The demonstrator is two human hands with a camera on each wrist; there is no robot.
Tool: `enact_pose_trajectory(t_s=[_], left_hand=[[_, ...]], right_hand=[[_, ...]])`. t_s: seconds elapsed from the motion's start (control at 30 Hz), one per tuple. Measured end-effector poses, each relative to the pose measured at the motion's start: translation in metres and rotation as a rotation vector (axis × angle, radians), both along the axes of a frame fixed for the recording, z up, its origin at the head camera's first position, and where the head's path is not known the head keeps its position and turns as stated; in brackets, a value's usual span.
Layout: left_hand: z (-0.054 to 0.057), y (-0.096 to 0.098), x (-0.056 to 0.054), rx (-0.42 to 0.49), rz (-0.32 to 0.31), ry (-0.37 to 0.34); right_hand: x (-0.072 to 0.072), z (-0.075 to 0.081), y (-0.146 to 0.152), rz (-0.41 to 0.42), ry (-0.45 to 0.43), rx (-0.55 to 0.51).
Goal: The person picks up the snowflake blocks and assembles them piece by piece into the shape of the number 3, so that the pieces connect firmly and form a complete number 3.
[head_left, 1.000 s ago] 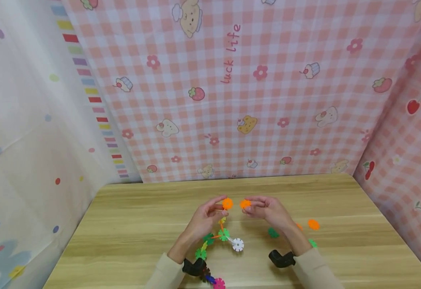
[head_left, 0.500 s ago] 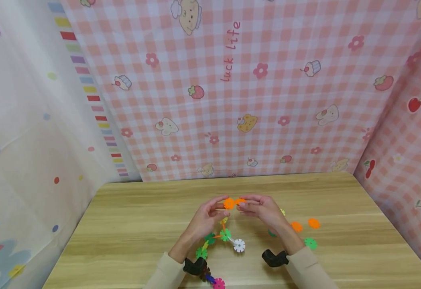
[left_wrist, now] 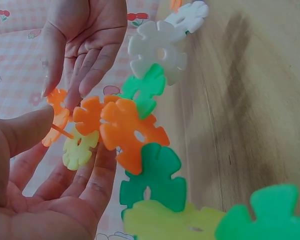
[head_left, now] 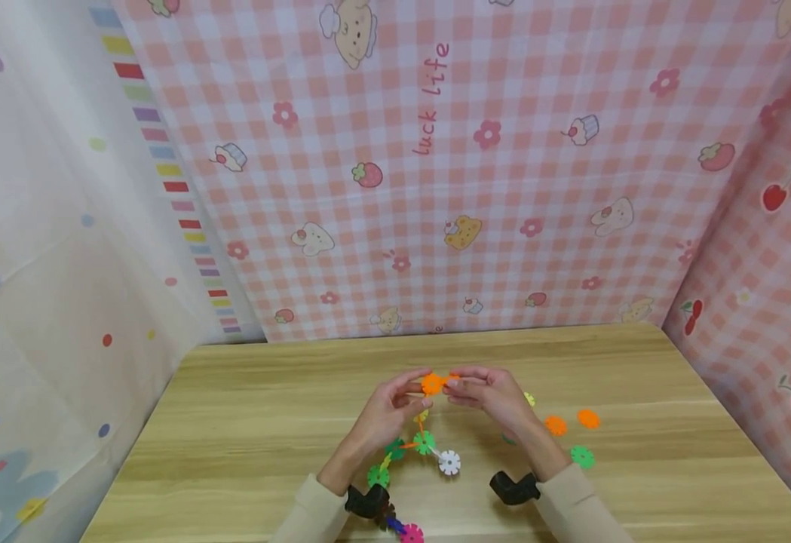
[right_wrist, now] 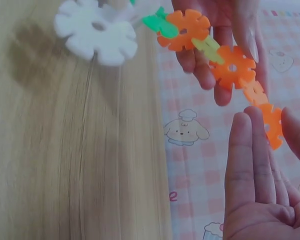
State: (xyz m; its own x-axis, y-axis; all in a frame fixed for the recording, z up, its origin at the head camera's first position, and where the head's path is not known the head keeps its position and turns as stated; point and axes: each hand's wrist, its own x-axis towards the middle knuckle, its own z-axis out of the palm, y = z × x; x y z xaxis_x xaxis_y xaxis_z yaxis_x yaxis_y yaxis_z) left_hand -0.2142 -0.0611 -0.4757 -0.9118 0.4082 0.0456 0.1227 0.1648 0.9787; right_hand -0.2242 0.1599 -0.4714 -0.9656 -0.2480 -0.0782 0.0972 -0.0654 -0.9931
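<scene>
A branching chain of notched plastic snowflake discs hangs from my left hand (head_left: pixel 380 418), whose thumb and fingers pinch an orange disc (head_left: pixel 432 384) at its upper end. My right hand (head_left: pixel 495 400) pinches another orange disc (right_wrist: pixel 273 126). Between the two, a third orange disc (right_wrist: pixel 253 92) links them edge to edge. Below the left hand come a yellow disc (right_wrist: pixel 208 50), a bright green disc (head_left: pixel 424 442) and, on a side branch, a white disc (head_left: pixel 449 462). A dark green disc (left_wrist: pixel 154 177) continues the other branch. The right fingers partly cover the end disc in the head view.
Loose orange discs (head_left: pixel 588 419), a green disc (head_left: pixel 581 456) and a yellow disc (head_left: pixel 529 398) lie on the wooden table (head_left: pixel 232 422) at the right. A pink disc (head_left: pixel 412 534) sits at the front edge of view. Checked cloth (head_left: pixel 544 264) stands behind the table.
My right hand has moved left, bringing its orange pieces from apart to touching the orange disc in my left hand. The left hand has barely shifted.
</scene>
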Motion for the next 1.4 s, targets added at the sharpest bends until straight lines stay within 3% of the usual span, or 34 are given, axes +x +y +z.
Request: enact_pose_trajectory(t_s=[0.43, 0.67, 0.9, 1.17, 1.4], left_hand=[[-0.003, -0.002, -0.001, 0.031, 0.034, -0.015], [-0.001, -0.003, -0.002, 0.03, 0.033, -0.019], [0.0, -0.002, -0.003, 0.032, 0.038, 0.001], [0.001, -0.002, -0.002, 0.021, 0.031, 0.039], [0.0, -0.003, -0.001, 0.017, 0.037, 0.028]], right_hand=[[0.007, 0.0, -0.014, -0.134, -0.004, -0.007], [0.008, -0.003, -0.02, -0.218, 0.001, -0.134], [0.01, -0.007, -0.028, -0.298, 0.018, -0.194], [0.014, -0.009, -0.033, -0.305, -0.031, -0.296], [0.013, -0.011, -0.032, -0.271, -0.022, -0.247]])
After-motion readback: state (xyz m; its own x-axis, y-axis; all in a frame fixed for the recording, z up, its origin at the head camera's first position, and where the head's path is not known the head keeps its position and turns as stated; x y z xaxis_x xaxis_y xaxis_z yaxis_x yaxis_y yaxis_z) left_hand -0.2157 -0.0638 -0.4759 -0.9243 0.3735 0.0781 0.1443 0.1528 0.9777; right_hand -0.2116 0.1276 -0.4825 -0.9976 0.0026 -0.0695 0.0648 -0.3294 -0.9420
